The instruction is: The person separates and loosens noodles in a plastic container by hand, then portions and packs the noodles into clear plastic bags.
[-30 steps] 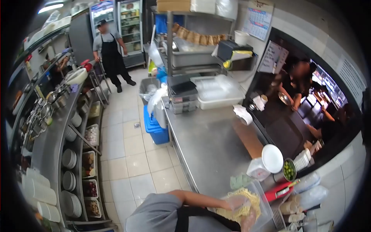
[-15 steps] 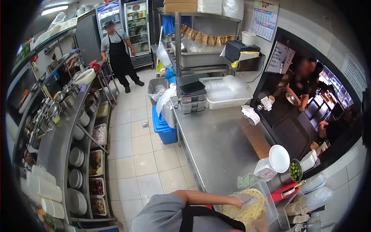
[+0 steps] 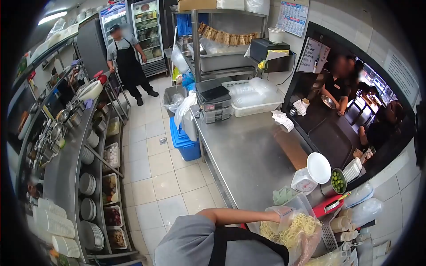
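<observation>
Yellow noodles [image 3: 296, 231] lie in a clear plastic tub [image 3: 302, 203] at the near end of the steel counter. My left hand [image 3: 284, 219], in a loose clear plastic glove, reaches across from the left and grips part of the noodles; its fingertips are buried among them. On the near side, my right hand [image 3: 309, 244], also gloved in clear plastic, is wrapped around a bunch of noodles that hangs over its fingers. A green cloth [image 3: 282, 195] lies beside the tub's far corner.
A white kitchen scale [image 3: 306, 179] and a pot of green limes [image 3: 337, 181] stand beyond the tub. Stacked bowls [image 3: 55, 224] line the left counter [image 3: 66, 168]. A co-worker in a black apron [image 3: 128, 62] stands at the back. People show through the serving window [image 3: 335, 128].
Both hands have shifted slightly right and up in view. The noodles are lifted higher, and the right hand now shows clearly around a bunch. The camera view has turned a little.
</observation>
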